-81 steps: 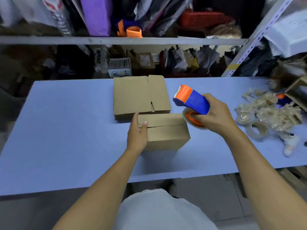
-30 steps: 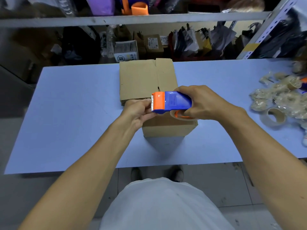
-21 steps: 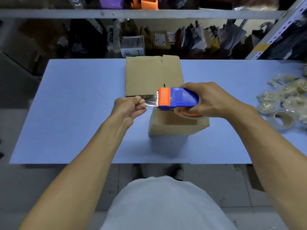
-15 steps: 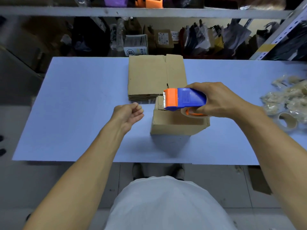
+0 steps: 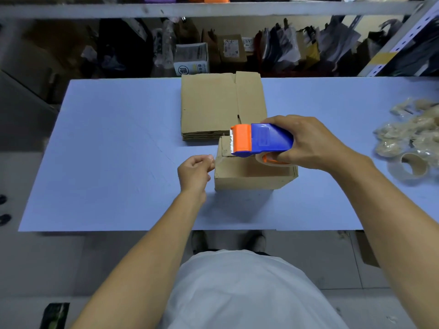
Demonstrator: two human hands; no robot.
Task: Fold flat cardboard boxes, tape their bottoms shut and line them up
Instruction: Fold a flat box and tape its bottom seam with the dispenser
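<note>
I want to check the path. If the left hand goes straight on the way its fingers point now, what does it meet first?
Most likely the folded box: the left hand sits just beside its left wall, fingers curled toward it. Depth is hard to judge; they may already touch.

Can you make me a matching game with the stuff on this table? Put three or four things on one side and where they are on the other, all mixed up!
Things:
1. tape dispenser
2. stack of flat cardboard boxes
3. folded box
4. empty tape roll

Places:
A. lying at the far middle of the blue table
B. on the table's right side, beside the crumpled tape scraps
C. gripped in the right hand
D. standing just right of the left hand, under the dispenser

Pairs: 1-C, 2-A, 3-D, 4-B
</note>
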